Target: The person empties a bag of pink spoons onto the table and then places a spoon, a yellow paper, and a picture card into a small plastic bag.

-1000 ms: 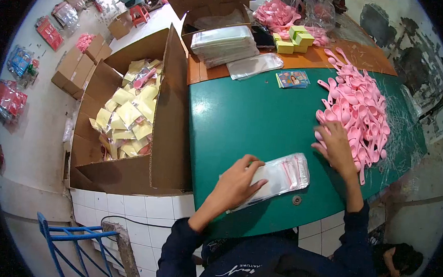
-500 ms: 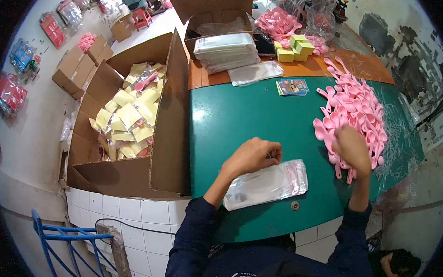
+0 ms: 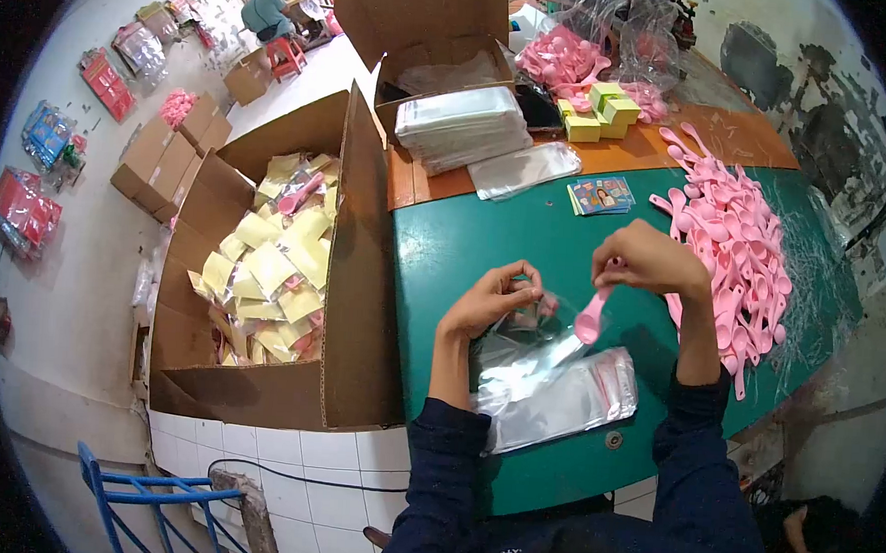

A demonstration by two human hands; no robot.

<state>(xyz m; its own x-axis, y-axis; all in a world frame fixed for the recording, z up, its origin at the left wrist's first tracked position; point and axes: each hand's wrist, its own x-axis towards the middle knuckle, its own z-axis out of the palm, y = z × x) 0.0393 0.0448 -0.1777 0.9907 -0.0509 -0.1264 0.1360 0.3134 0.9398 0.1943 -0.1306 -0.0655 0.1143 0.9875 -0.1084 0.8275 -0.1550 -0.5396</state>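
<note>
A clear plastic bag (image 3: 519, 359) is pinched at its upper edge by my left hand (image 3: 497, 297), lifted over the stack of clear bags (image 3: 566, 408) on the green table. My right hand (image 3: 652, 259) grips a pink spoon (image 3: 591, 317) by its handle, the bowl pointing down beside the bag's opening. The fingers of both hands are closed. To the right lies a heap of pink spoons (image 3: 730, 242), partly behind my right forearm. Small printed cards (image 3: 601, 196) rest in a pile beyond my hands.
At my left stands an open cardboard box (image 3: 368, 273) holding packed bags with yellow cards (image 3: 273, 266). Stacked bags (image 3: 461, 127), yellow card blocks (image 3: 602, 115) and more pink spoons (image 3: 560, 57) occupy the back. A seated person (image 3: 263, 15) is far off.
My left hand has lifted a bag off the stack. My right hand has come left from the heap with a pink spoon. The view has shifted slightly.
</note>
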